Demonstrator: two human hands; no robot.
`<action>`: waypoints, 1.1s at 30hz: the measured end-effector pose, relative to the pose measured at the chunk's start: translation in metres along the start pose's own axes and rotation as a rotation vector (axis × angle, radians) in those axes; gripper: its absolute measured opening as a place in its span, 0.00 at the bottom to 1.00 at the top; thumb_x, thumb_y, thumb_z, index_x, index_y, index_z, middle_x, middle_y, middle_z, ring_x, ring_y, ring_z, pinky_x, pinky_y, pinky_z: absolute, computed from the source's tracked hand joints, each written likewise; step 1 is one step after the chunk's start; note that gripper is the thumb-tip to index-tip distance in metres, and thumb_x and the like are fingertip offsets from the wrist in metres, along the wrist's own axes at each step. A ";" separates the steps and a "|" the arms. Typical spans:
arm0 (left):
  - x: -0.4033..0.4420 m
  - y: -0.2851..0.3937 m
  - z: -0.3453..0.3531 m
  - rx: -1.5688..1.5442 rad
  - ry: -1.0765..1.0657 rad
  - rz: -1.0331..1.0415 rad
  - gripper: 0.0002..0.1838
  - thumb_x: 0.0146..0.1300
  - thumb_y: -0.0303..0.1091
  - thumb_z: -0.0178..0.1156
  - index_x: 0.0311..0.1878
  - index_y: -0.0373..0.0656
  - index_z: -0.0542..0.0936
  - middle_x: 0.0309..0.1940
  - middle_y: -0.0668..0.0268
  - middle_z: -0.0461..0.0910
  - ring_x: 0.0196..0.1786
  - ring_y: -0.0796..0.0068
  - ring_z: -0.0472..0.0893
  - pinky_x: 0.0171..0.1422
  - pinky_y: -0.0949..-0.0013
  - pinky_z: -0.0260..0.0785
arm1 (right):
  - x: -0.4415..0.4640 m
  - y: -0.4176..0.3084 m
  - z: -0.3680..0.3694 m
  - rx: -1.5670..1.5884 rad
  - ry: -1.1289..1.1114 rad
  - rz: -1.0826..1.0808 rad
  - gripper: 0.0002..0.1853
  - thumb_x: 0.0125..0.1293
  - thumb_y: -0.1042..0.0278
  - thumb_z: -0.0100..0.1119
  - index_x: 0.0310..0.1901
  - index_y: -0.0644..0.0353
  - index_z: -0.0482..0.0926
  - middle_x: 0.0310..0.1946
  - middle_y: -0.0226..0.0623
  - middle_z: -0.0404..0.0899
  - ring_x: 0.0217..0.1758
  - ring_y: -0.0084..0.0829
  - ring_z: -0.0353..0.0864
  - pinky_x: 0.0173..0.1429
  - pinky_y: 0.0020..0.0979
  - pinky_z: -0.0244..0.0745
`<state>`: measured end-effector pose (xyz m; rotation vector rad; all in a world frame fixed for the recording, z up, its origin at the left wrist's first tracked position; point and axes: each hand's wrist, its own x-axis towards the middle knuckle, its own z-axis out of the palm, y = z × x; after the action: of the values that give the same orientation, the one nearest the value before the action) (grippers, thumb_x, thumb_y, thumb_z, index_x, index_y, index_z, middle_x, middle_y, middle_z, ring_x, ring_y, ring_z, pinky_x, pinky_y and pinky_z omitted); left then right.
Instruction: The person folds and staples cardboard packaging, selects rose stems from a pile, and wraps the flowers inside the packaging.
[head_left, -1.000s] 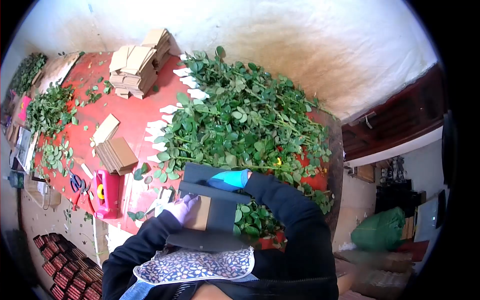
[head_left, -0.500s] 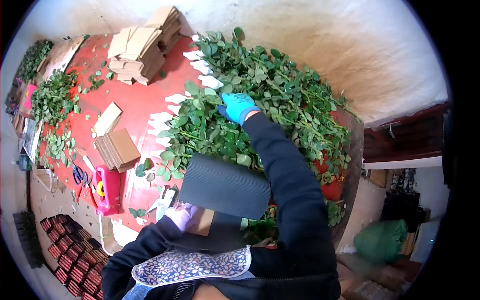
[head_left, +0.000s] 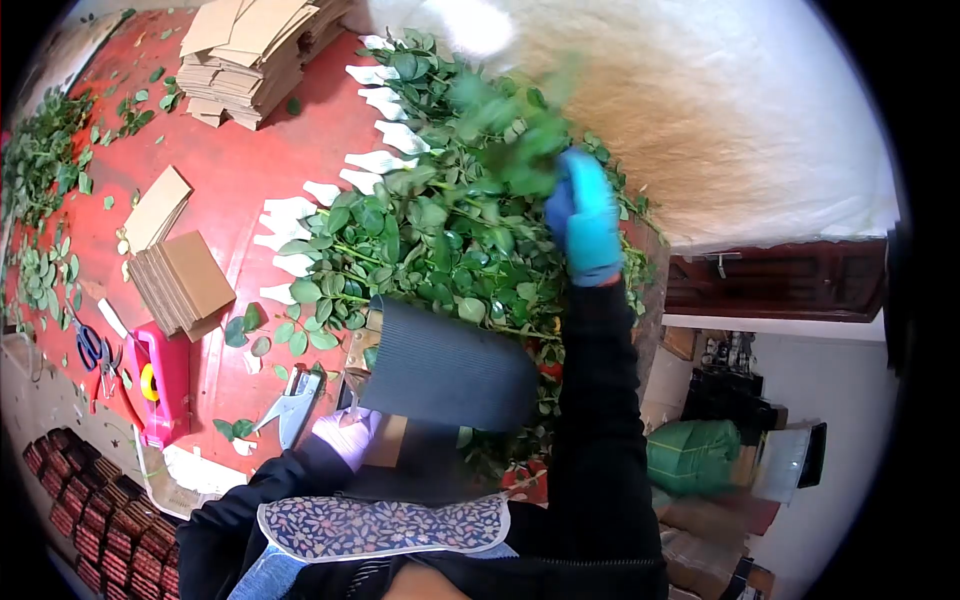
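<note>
My right hand [head_left: 588,215], in a blue glove, is closed round a leafy stem [head_left: 515,130], blurred by motion, over the pile of leafy stems [head_left: 430,235]. White sleeves [head_left: 378,162] cover the stems' left ends. My left hand [head_left: 345,435], in a pale purple glove, rests by the left end of a brown cardboard piece [head_left: 388,440] on the dark mat; what its fingers hold is hidden. A ribbed dark flap [head_left: 450,368] curves up over the mat. Just left of it lies a metal stapler [head_left: 292,403].
On the red table [head_left: 240,215] stand a tall cardboard stack [head_left: 250,60], a smaller cardboard stack [head_left: 182,283] and a pink tape dispenser [head_left: 160,385]. Scissors [head_left: 90,348] lie beside the dispenser. A wall [head_left: 720,140] rises behind the stems.
My right hand has gone from the dark flap to the stems, then right and away with a leafy stem. The flap has risen. My left hand stays near the cardboard. The view has shifted.
</note>
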<state>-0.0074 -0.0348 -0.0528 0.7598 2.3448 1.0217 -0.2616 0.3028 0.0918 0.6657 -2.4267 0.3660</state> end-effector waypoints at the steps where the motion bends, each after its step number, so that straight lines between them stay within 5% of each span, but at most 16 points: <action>1: -0.001 -0.002 0.000 0.014 -0.009 0.030 0.06 0.64 0.26 0.49 0.43 0.43 0.72 0.34 0.54 0.78 0.38 0.52 0.81 0.39 0.55 0.74 | 0.010 -0.015 -0.007 0.369 0.060 0.265 0.17 0.55 0.81 0.61 0.48 0.62 0.77 0.42 0.48 0.80 0.43 0.45 0.81 0.52 0.38 0.78; 2: -0.001 -0.003 -0.001 0.034 -0.017 0.060 0.06 0.63 0.26 0.49 0.43 0.43 0.72 0.35 0.54 0.78 0.39 0.51 0.81 0.40 0.55 0.74 | 0.020 -0.029 -0.013 0.742 0.128 0.528 0.16 0.56 0.83 0.61 0.48 0.63 0.77 0.42 0.47 0.80 0.44 0.44 0.81 0.52 0.38 0.78; 3: 0.000 -0.002 -0.003 0.041 -0.017 0.062 0.06 0.63 0.26 0.49 0.43 0.43 0.72 0.35 0.54 0.78 0.39 0.51 0.81 0.40 0.55 0.74 | 0.012 -0.022 -0.009 0.837 0.070 0.513 0.15 0.58 0.80 0.63 0.47 0.63 0.77 0.42 0.44 0.80 0.44 0.42 0.81 0.51 0.37 0.78; 6: 0.000 0.004 -0.005 0.072 0.018 0.057 0.07 0.63 0.27 0.51 0.43 0.42 0.72 0.34 0.54 0.77 0.40 0.51 0.80 0.41 0.55 0.74 | 0.020 -0.036 0.007 -0.080 -0.547 0.309 0.14 0.65 0.61 0.60 0.47 0.60 0.78 0.37 0.44 0.83 0.40 0.46 0.83 0.48 0.41 0.78; 8: 0.000 0.001 -0.008 0.124 -0.211 -0.033 0.25 0.60 0.38 0.62 0.58 0.38 0.70 0.50 0.51 0.74 0.51 0.50 0.77 0.50 0.55 0.74 | 0.007 -0.036 0.055 -0.209 -0.739 0.283 0.12 0.66 0.61 0.56 0.46 0.57 0.78 0.38 0.47 0.82 0.39 0.47 0.83 0.43 0.46 0.77; 10: 0.000 0.003 -0.010 0.137 -0.158 0.013 0.27 0.59 0.40 0.63 0.59 0.39 0.70 0.51 0.52 0.74 0.51 0.49 0.77 0.49 0.55 0.74 | -0.026 -0.013 0.119 -0.256 -0.882 0.320 0.09 0.65 0.65 0.55 0.44 0.55 0.80 0.37 0.45 0.84 0.39 0.48 0.84 0.43 0.46 0.78; 13: -0.001 0.005 -0.011 0.210 -0.156 0.005 0.29 0.60 0.41 0.63 0.62 0.40 0.70 0.55 0.52 0.73 0.56 0.49 0.75 0.55 0.56 0.72 | -0.039 0.006 0.136 -0.357 -0.839 0.268 0.08 0.62 0.68 0.53 0.39 0.54 0.81 0.37 0.46 0.84 0.39 0.47 0.85 0.44 0.45 0.79; 18: 0.000 0.009 -0.012 0.139 -0.201 -0.079 0.30 0.59 0.42 0.63 0.63 0.41 0.70 0.56 0.52 0.73 0.56 0.48 0.75 0.58 0.55 0.71 | 0.023 0.005 0.020 -0.197 -0.522 0.369 0.11 0.55 0.69 0.61 0.41 0.55 0.80 0.36 0.46 0.82 0.42 0.49 0.82 0.45 0.47 0.77; 20: -0.001 0.005 -0.011 0.154 -0.090 0.041 0.30 0.59 0.42 0.63 0.62 0.41 0.70 0.55 0.51 0.73 0.55 0.48 0.76 0.56 0.55 0.72 | 0.021 0.004 0.012 -0.166 -0.523 0.322 0.14 0.55 0.69 0.61 0.46 0.55 0.80 0.38 0.47 0.82 0.43 0.49 0.82 0.46 0.47 0.77; 23: -0.003 0.004 -0.007 0.208 -0.154 -0.013 0.30 0.58 0.42 0.64 0.62 0.41 0.71 0.54 0.51 0.74 0.54 0.49 0.76 0.54 0.55 0.72 | -0.005 0.005 0.062 -0.246 -0.845 0.434 0.11 0.61 0.71 0.53 0.45 0.55 0.79 0.39 0.46 0.83 0.43 0.49 0.83 0.47 0.46 0.78; 25: -0.002 0.005 -0.011 0.195 -0.148 -0.024 0.29 0.57 0.42 0.65 0.61 0.42 0.72 0.53 0.52 0.74 0.53 0.49 0.77 0.52 0.55 0.74 | -0.052 0.035 0.102 -0.265 -0.851 0.408 0.11 0.64 0.72 0.49 0.46 0.55 0.78 0.40 0.46 0.82 0.44 0.49 0.83 0.47 0.48 0.77; 30: -0.001 0.004 -0.008 0.203 -0.121 -0.011 0.29 0.55 0.42 0.66 0.59 0.43 0.73 0.53 0.50 0.74 0.52 0.47 0.77 0.50 0.54 0.75 | -0.058 0.050 0.058 -0.298 -0.836 0.441 0.14 0.65 0.72 0.49 0.52 0.55 0.76 0.43 0.48 0.80 0.46 0.48 0.81 0.47 0.46 0.76; 33: 0.001 0.009 -0.015 0.146 -0.125 -0.016 0.31 0.56 0.42 0.66 0.62 0.42 0.71 0.56 0.50 0.73 0.57 0.44 0.74 0.57 0.51 0.70 | -0.018 0.024 -0.015 -0.116 -0.396 0.416 0.16 0.65 0.77 0.48 0.53 0.58 0.77 0.47 0.44 0.81 0.48 0.45 0.81 0.53 0.40 0.77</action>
<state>-0.0145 -0.0368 -0.0368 0.8334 2.3316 0.7800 -0.2553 0.3359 0.0902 0.1863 -2.9419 0.2705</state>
